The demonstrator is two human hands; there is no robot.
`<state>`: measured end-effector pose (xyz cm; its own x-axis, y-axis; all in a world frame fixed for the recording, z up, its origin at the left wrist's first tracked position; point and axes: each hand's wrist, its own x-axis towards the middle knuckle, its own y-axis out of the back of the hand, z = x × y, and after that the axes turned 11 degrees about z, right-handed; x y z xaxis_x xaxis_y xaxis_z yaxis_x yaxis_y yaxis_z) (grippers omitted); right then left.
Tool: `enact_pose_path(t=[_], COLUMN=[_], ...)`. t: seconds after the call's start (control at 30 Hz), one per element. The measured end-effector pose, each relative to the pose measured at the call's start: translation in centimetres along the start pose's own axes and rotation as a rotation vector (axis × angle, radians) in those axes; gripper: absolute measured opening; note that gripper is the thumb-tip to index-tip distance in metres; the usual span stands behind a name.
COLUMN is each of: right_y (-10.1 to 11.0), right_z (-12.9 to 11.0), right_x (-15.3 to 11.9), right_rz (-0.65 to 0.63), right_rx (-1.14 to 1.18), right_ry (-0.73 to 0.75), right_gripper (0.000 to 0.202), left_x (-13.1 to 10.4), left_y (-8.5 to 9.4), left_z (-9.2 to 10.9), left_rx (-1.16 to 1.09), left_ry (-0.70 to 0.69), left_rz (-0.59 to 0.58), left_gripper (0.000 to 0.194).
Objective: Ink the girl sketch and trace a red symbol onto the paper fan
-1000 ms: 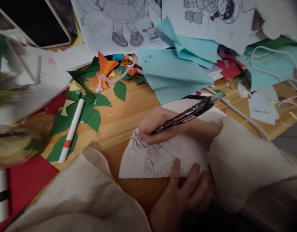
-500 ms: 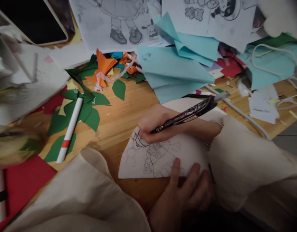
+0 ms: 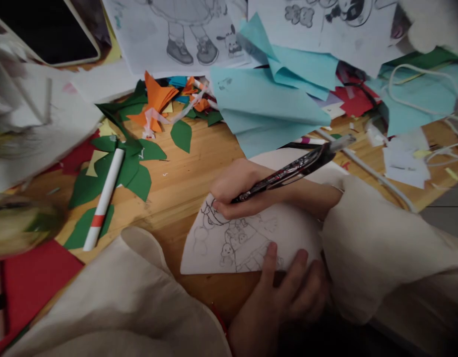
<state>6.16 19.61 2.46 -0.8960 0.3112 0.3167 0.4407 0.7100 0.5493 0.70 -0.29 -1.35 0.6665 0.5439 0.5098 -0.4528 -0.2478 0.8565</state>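
Note:
A white curved-edge paper (image 3: 299, 233) with a line drawing of a figure lies on the wooden table. My right hand (image 3: 243, 191) rests on its upper left part, fingers closed round a black patterned pen (image 3: 288, 171). The pen leans up to the right, and its tip is hidden behind my fingers. Dark lines show beside my fingertips; fainter grey lines make up the rest of the drawing. From below, my left hand (image 3: 284, 292) lies with spread fingers on the paper's lower right edge, holding nothing.
A white marker (image 3: 104, 201) lies on green paper leaves (image 3: 128, 168) at left. Blue paper (image 3: 269, 109), an orange folded piece (image 3: 154, 104) and printed drawings (image 3: 139, 49) lie beyond. A phone or tablet (image 3: 46, 29) is top left, a blurred cup (image 3: 24, 223) at left.
The view has shifted slightly, so the things at left appear a little further left and up. Both hands and the pen hold nearly the same pose on the paper.

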Motion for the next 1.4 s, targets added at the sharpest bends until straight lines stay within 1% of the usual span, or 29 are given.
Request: enact_pose_path(t=[0.1, 0.2, 0.37, 0.53, 0.7, 0.87, 0.93, 1.03, 1.1, 1.13, 1.23, 1.27, 1.3, 1.33, 1.37, 1.4], right_y=[0.1, 0.0, 0.0, 0.0, -0.1, -0.1, -0.3, -0.7, -0.9, -1.0, -1.0, -1.0, -1.0, -1.1, -1.1, -1.1], right_z=[0.0, 0.0, 0.1, 0.2, 0.2, 0.4, 0.6, 0.9, 1.2, 1.3, 1.9, 2.1, 2.3, 2.5, 2.7, 2.8], right_x=[0.0, -0.1, -0.1, -0.2, -0.2, -0.3, -0.4, -0.6, -0.6, -0.6, -0.4, -0.4, -0.3, -0.3, -0.2, -0.1], right_rz=[-0.032, -0.044, -0.026, 0.027, 0.011, 0.020, 0.066, 0.191, 0.286, 0.328, 0.459, 0.490, 0.515, 0.531, 0.533, 0.531], right_rx=[-0.031, -0.043, -0.014, 0.042, 0.073, 0.091, 0.115, 0.149, 0.157, 0.139, 0.084, 0.087, 0.095, 0.109, 0.129, 0.150], right_ry=[-0.033, -0.029, -0.026, 0.012, -0.007, -0.018, -0.044, -0.091, -0.135, -0.123, -0.196, -0.232, -0.275, -0.316, -0.358, -0.389], right_gripper=[0.034, 0.034, 0.034, 0.033, 0.033, 0.033, 0.034, 0.034, 0.036, 0.037, 0.036, 0.035, 0.033, 0.032, 0.031, 0.030], left_x=[-0.1, 0.0, 0.4, 0.5, 0.2, 0.0, 0.1, 0.0, -0.1, -0.3, -0.8, -0.9, -1.0, -1.0, -0.8, -0.6], left_y=[0.1, 0.2, 0.7, 0.9, 0.5, 0.0, 0.1, 0.0, -0.6, -1.1, -3.5, -4.4, -5.2, -5.8, -6.1, -6.0], left_z=[-0.1, -0.2, -0.6, -0.8, -0.3, 0.3, 0.2, 0.0, -0.1, 0.0, 0.7, 1.0, 1.2, 1.3, 1.4, 1.3], left_rx=[0.001, 0.012, -0.015, 0.009, -0.018, -0.005, 0.000, 0.021, 0.058, 0.081, 0.147, 0.163, 0.161, 0.163, 0.165, 0.160], left_ry=[-0.006, -0.010, -0.014, -0.019, -0.009, 0.034, 0.030, 0.027, 0.039, 0.035, 0.053, 0.067, 0.075, 0.072, 0.041, 0.007], left_rz=[-0.008, 0.001, -0.074, -0.078, -0.055, -0.011, 0.007, 0.109, 0.194, 0.220, 0.383, 0.458, 0.498, 0.482, 0.422, 0.282], left_gripper=[0.038, 0.037, 0.041, 0.040, 0.040, 0.037, 0.036, 0.031, 0.028, 0.027, 0.023, 0.021, 0.022, 0.023, 0.016, 0.013])
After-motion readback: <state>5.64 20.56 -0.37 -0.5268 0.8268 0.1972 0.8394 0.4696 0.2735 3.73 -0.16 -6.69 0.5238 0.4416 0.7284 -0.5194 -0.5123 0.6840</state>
